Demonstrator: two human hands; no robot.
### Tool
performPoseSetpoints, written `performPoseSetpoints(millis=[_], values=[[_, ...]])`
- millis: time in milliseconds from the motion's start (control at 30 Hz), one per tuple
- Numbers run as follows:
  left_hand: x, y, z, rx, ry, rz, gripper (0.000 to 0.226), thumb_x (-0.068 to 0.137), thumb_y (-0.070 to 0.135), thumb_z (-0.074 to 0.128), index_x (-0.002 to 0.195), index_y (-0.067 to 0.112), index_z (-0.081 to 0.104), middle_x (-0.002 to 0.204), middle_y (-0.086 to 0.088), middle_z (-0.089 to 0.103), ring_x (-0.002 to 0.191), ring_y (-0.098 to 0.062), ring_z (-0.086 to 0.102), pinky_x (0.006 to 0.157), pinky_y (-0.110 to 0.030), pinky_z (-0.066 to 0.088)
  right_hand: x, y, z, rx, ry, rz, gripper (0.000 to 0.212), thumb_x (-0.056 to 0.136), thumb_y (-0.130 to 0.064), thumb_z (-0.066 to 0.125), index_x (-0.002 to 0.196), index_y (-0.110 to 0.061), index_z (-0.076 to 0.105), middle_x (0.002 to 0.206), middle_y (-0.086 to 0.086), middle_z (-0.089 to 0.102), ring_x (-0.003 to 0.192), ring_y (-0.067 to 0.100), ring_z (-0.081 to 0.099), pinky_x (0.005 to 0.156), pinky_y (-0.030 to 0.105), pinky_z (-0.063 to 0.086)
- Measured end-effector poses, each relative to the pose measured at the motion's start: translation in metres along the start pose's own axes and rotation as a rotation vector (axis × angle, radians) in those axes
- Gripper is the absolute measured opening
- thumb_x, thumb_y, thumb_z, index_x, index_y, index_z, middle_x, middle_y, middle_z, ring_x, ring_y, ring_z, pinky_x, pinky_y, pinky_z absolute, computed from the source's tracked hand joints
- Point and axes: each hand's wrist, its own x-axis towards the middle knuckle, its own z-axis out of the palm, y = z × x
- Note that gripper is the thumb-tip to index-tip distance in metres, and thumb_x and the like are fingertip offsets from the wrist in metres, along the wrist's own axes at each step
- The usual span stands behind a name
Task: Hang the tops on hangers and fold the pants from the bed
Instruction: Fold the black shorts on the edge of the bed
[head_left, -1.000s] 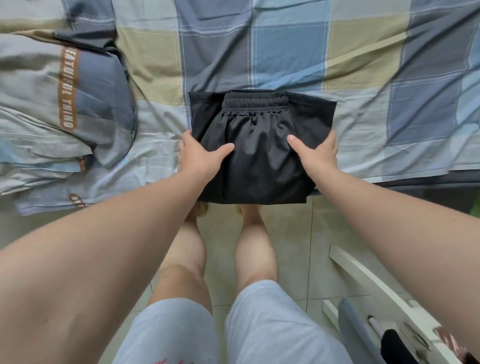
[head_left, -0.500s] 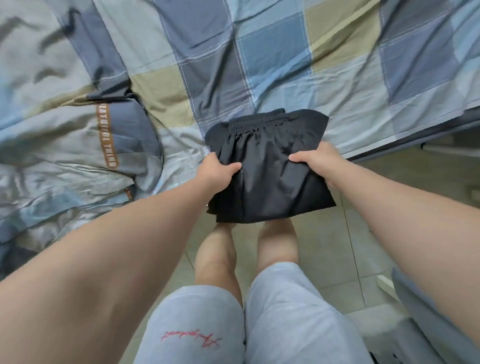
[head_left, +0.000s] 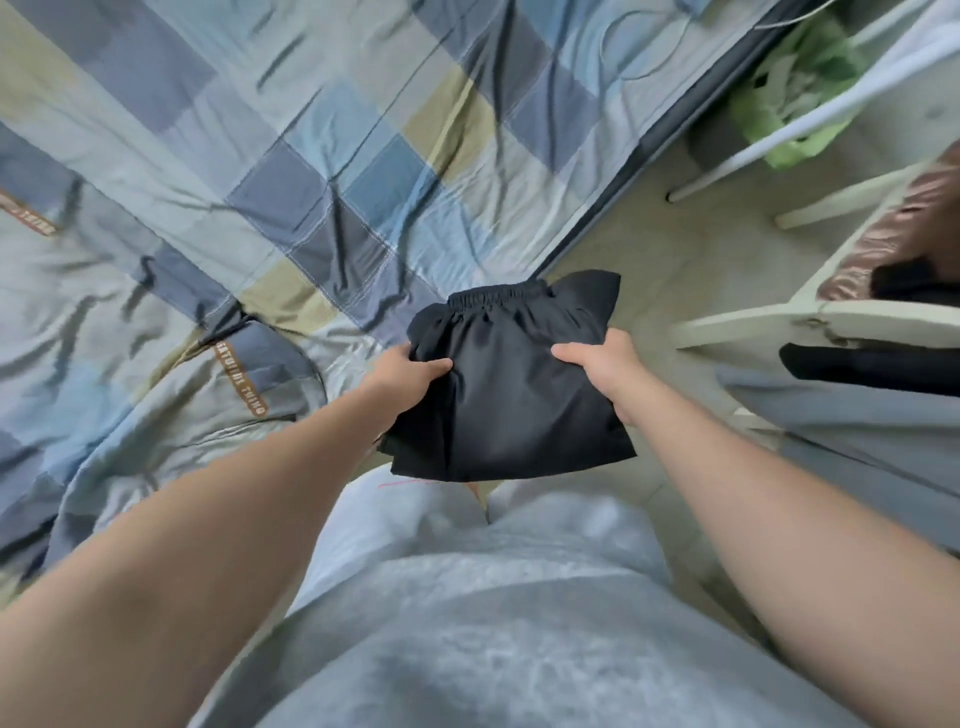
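Folded black shorts (head_left: 511, 384) with an elastic waistband hang in the air just off the bed's corner, above my legs. My left hand (head_left: 402, 371) grips their left edge, thumb on top. My right hand (head_left: 602, 364) grips the right edge the same way. A grey-blue top (head_left: 244, 384) with an orange lettered stripe lies crumpled on the bed to the left.
The bed (head_left: 322, 156) carries a checked blue, grey and olive cover and fills the upper left. A white chair (head_left: 852, 322) holding dark and brown clothes stands at the right. A green bag (head_left: 795, 98) and white rack legs sit on the tiled floor at upper right.
Both hands lifted the folded shorts off the bed edge and carried them to the right, toward the chair. My view swung right, bringing the chair and floor into sight.
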Motion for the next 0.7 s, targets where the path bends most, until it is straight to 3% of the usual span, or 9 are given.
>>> performPoseSetpoints(millis=[100,200,233,400,467,567,700], values=[[-0.032,0.027,0.014,0.036,-0.03,0.132,0.024,0.088,0.035,0.074,0.108,0.03,0.063,0.089,0.011,0.068,0.076,-0.007,0.062,0.07,-0.024,0.049,-0.046,0.01,-0.035,0.134,0.083,-0.031,0.025,0.081,-0.019,0.08,0.1,-0.022,0.063,0.098,-0.003,0.072,0.086,0.017,0.071,0.07,0.029,0.055],[-0.063,0.052,0.038,0.099,-0.09,0.24,0.023,0.087,0.034,0.075,0.107,0.028,0.066,0.1,0.003,0.073,0.094,-0.02,0.069,0.091,-0.036,0.054,-0.091,0.028,-0.072,0.272,0.173,-0.08,0.03,0.082,-0.017,0.078,0.11,-0.017,0.068,0.103,0.0,0.075,0.091,0.02,0.072,0.08,0.034,0.057],[-0.074,0.061,0.048,0.126,-0.112,0.286,0.023,0.087,0.033,0.075,0.108,0.027,0.067,0.101,0.003,0.073,0.098,-0.022,0.069,0.091,-0.036,0.054,-0.105,0.036,-0.085,0.316,0.205,-0.097,0.029,0.083,-0.017,0.078,0.111,-0.017,0.069,0.104,0.0,0.075,0.092,0.019,0.073,0.081,0.034,0.057],[-0.126,0.103,0.114,0.23,-0.26,0.506,0.016,0.087,0.03,0.075,0.102,0.026,0.07,0.091,0.011,0.075,0.091,-0.014,0.071,0.079,-0.026,0.055,-0.171,0.09,-0.15,0.537,0.389,-0.164,0.025,0.084,-0.018,0.077,0.107,-0.023,0.071,0.095,-0.007,0.078,0.087,0.014,0.074,0.068,0.024,0.057],[-0.15,0.117,0.148,0.262,-0.327,0.581,0.012,0.088,0.029,0.075,0.098,0.028,0.07,0.084,0.018,0.074,0.086,-0.006,0.071,0.069,-0.016,0.052,-0.194,0.118,-0.176,0.625,0.465,-0.176,0.026,0.084,-0.018,0.078,0.109,-0.021,0.071,0.097,-0.004,0.078,0.089,0.016,0.075,0.076,0.031,0.058],[-0.192,0.13,0.205,0.341,-0.448,0.681,0.016,0.089,0.028,0.074,0.104,0.032,0.068,0.086,0.022,0.074,0.082,0.005,0.069,0.068,-0.01,0.049,-0.227,0.165,-0.216,0.749,0.552,-0.19,0.025,0.083,-0.021,0.079,0.106,-0.021,0.072,0.098,-0.002,0.078,0.09,0.019,0.075,0.081,0.036,0.057],[-0.246,0.134,0.29,0.427,-0.563,0.747,0.021,0.09,0.026,0.073,0.111,0.026,0.069,0.097,0.012,0.076,0.092,-0.006,0.071,0.084,-0.027,0.056,-0.271,0.23,-0.273,0.884,0.659,-0.216,0.025,0.076,-0.029,0.081,0.1,-0.027,0.074,0.098,-0.003,0.078,0.089,0.018,0.075,0.073,0.032,0.058]])
